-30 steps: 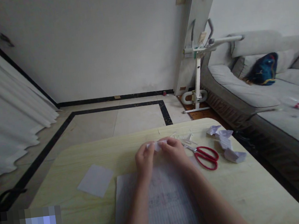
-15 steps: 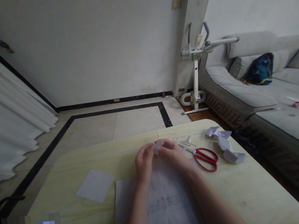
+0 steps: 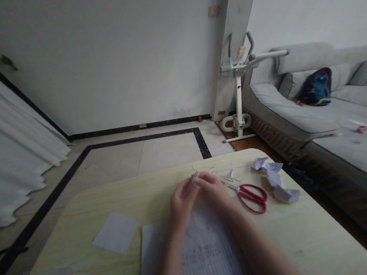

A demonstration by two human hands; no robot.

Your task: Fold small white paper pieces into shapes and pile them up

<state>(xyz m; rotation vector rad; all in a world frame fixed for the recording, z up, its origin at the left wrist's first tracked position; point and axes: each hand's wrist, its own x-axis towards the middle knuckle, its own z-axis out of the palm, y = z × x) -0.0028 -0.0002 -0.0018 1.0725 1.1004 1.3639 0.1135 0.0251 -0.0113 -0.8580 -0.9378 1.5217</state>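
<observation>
Both my left hand [image 3: 183, 198] and my right hand [image 3: 212, 190] are closed around a small folded piece of white paper [image 3: 196, 176], its narrow edge showing between the fingertips. Most of the paper is hidden by my fingers. Beneath my forearms lies a lined sheet with writing [image 3: 206, 254]. Just right of my right hand are scissors with red handles [image 3: 253, 198], their blades partly behind the hand. Thin white paper scraps [image 3: 230, 174] lie beyond the blades. A square of white paper [image 3: 115, 233] rests on the left.
Several folded paper pieces [image 3: 276, 180] lie at the right of the wooden table [image 3: 314, 237]. Beyond its right edge stands a grey sofa [image 3: 310, 118] with a dark blue bag [image 3: 317, 88]. White exercise equipment [image 3: 239, 96] stands near the wall, and a white curtain [image 3: 15, 143] hangs at left.
The paper between my hands has turned from showing a broad face to a narrow, upright edge, and my hands have drawn closer together. The whole view has shifted slightly.
</observation>
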